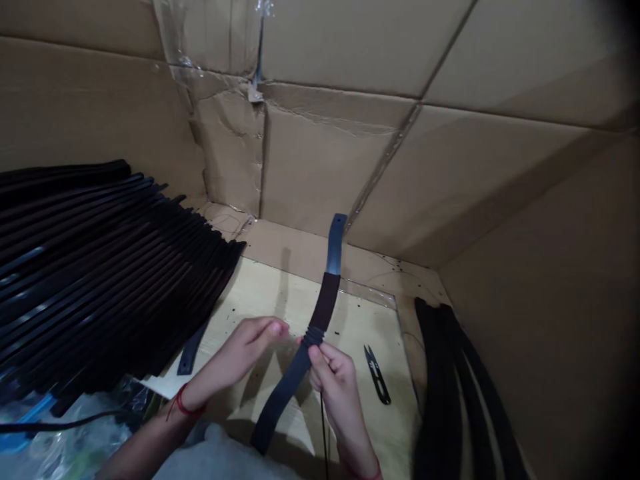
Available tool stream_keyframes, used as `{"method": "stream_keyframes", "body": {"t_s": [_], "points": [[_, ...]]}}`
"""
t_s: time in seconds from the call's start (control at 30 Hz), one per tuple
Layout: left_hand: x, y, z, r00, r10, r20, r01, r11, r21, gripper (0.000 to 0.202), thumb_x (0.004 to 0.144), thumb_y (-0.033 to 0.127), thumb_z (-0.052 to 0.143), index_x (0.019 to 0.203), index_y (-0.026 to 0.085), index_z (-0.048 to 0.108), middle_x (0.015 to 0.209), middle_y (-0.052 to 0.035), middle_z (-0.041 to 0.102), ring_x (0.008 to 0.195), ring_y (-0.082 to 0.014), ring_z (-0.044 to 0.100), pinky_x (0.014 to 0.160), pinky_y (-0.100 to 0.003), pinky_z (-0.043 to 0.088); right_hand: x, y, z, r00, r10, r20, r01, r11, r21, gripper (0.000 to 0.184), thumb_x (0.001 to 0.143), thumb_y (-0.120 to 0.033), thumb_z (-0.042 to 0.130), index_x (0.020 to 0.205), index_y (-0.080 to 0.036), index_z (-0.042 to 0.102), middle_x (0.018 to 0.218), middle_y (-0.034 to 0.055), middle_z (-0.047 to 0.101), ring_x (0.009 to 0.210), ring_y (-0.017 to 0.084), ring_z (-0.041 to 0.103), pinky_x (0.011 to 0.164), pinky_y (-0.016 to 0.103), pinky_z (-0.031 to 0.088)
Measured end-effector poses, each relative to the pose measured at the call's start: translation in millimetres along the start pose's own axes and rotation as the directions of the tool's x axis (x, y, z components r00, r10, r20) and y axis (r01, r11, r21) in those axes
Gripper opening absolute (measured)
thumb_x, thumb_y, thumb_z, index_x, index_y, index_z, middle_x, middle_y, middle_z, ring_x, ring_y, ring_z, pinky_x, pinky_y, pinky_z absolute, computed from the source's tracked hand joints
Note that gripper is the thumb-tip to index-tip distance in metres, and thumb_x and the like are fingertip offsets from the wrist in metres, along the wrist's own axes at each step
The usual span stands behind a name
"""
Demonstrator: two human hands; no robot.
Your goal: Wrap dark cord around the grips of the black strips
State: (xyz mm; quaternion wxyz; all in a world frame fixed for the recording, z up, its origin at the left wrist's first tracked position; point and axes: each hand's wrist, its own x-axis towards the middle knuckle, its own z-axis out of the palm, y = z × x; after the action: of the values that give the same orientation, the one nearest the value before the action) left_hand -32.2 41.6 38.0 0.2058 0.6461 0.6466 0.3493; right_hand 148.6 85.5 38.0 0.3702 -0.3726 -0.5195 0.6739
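Note:
My right hand [336,383] grips a long curved black strip [320,313] near its middle, holding it upright and tilted; its bare blue-grey tip points toward the cardboard wall. Dark thread is wound around the strip just above my fingers, and a thin black thread hangs down below the hand. My left hand [243,353] is just left of the strip, fingers pinched together at the tips, seemingly on the thread, which is too thin to see there.
A large stack of black strips [100,267] fills the left side. Several more black strips [460,393] lie at the right. Small black thread snips [377,375] rest on the wooden board [270,293]. Cardboard walls [450,167] enclose the space. Plastic bags [60,440] sit at lower left.

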Motion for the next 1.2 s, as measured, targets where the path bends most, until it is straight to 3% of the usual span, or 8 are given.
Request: {"method": "stream_keyframes", "body": {"t_s": [0.13, 0.4, 0.6, 0.73, 0.9, 0.97, 1.07, 1.2], "points": [[-4, 38, 26.7, 0.975, -0.032, 0.222, 0.161, 0.788, -0.594, 0.042, 0.097, 0.05, 0.037, 0.088, 0.016, 0.061, 0.071, -0.0022, 0.064, 0.061, -0.0135, 0.059, 0.061, -0.024, 0.047, 1, -13, 2, 0.998, -0.066, -0.018, 0.066, 0.998, -0.005, 0.044, 0.078, -0.057, 0.067, 0.075, -0.013, 0.066, 0.044, -0.0096, 0.034, 0.039, 0.007, 0.024, 0.039, 0.021, 0.02], [-12, 49, 48.2, 0.963, -0.193, 0.186, 0.268, 0.703, -0.659, 0.039, 0.093, 0.053, 0.045, 0.074, 0.018, 0.05, 0.057, 0.0043, 0.049, 0.05, -0.0091, 0.044, 0.052, -0.021, 0.034, -9, -17, -8, 0.987, -0.12, -0.104, 0.118, 0.993, -0.018, 0.029, 0.076, -0.041, 0.074, 0.065, -0.016, 0.066, 0.058, -0.0003, 0.061, 0.052, 0.013, 0.053, 0.05, 0.022, 0.039], [-18, 46, 50.9, 0.911, -0.115, 0.395, 0.411, 0.31, -0.857, 0.043, 0.093, 0.057, 0.04, 0.073, 0.019, 0.046, 0.048, 0.0083, 0.039, 0.037, -0.0057, 0.026, 0.041, -0.02, 0.023, -7, -4, -6, 0.999, -0.047, -0.012, 0.048, 0.997, 0.064, 0.043, 0.071, -0.051, 0.076, 0.088, -0.012, 0.075, 0.052, -0.0002, 0.06, 0.035, 0.005, 0.035, 0.036, 0.019, 0.024], [-10, 40, 55.3, 0.887, -0.051, 0.458, 0.44, 0.391, -0.808, 0.047, 0.089, 0.062, 0.045, 0.075, 0.017, 0.05, 0.05, 0.007, 0.044, 0.039, -0.0057, 0.034, 0.042, -0.019, 0.026, -5, 0, -2, 0.994, -0.086, -0.065, 0.09, 0.993, 0.074, 0.035, 0.074, -0.048, 0.076, 0.071, -0.013, 0.069, 0.053, 0.001, 0.062, 0.042, 0.011, 0.051, 0.039, 0.02, 0.035], [-9, 43, 53.6, 0.938, -0.199, 0.285, 0.347, 0.518, -0.782, 0.052, 0.085, 0.064, 0.052, 0.071, 0.015, 0.055, 0.053, 0.0029, 0.051, 0.049, -0.008, 0.045, 0.05, -0.019, 0.035, -10, -7, 1, 0.99, -0.119, -0.077, 0.123, 0.991, 0.058, 0.036, 0.079, -0.048, 0.071, 0.065, -0.016, 0.062, 0.05, -0.0023, 0.058, 0.039, 0.011, 0.049, 0.039, 0.022, 0.037], [-13, 42, 53.3, 0.895, -0.215, 0.392, 0.446, 0.383, -0.809, 0.053, 0.088, 0.066, 0.045, 0.074, 0.015, 0.054, 0.047, 0.0063, 0.044, 0.039, -0.0061, 0.035, 0.041, -0.018, 0.028, -12, -10, -4, 0.994, -0.11, -0.023, 0.111, 0.993, 0.047, 0.036, 0.078, -0.046, 0.073, 0.062, -0.015, 0.063, 0.052, -0.0002, 0.06, 0.044, 0.011, 0.051, 0.041, 0.021, 0.036], [-13, 34, 56.8, 0.745, -0.017, 0.667, 0.661, 0.156, -0.734, 0.06, 0.083, 0.076, 0.039, 0.069, 0.019, 0.049, 0.037, 0.0096, 0.034, 0.028, -0.0051, 0.023, 0.031, -0.018, 0.02, -12, -9, -13, 0.995, -0.086, 0.055, 0.083, 0.995, 0.061, 0.038, 0.072, -0.05, 0.077, 0.068, -0.013, 0.07, 0.048, -0.0019, 0.057, 0.04, 0.007, 0.041, 0.039, 0.019, 0.027], [-1, 23, 63.4, 0.561, 0.22, 0.798, 0.775, 0.198, -0.6, 0.071, 0.07, 0.089, 0.032, 0.056, 0.021, 0.043, 0.028, 0.0096, 0.026, 0.021, -0.0054, 0.017, 0.025, -0.02, 0.015, -10, -5, -16, 0.995, -0.08, 0.058, 0.074, 0.993, 0.09, 0.042, 0.066, -0.051, 0.081, 0.081, -0.013, 0.074, 0.048, -0.0029, 0.057, 0.038, 0.008, 0.041, 0.038, 0.019, 0.026]]}}
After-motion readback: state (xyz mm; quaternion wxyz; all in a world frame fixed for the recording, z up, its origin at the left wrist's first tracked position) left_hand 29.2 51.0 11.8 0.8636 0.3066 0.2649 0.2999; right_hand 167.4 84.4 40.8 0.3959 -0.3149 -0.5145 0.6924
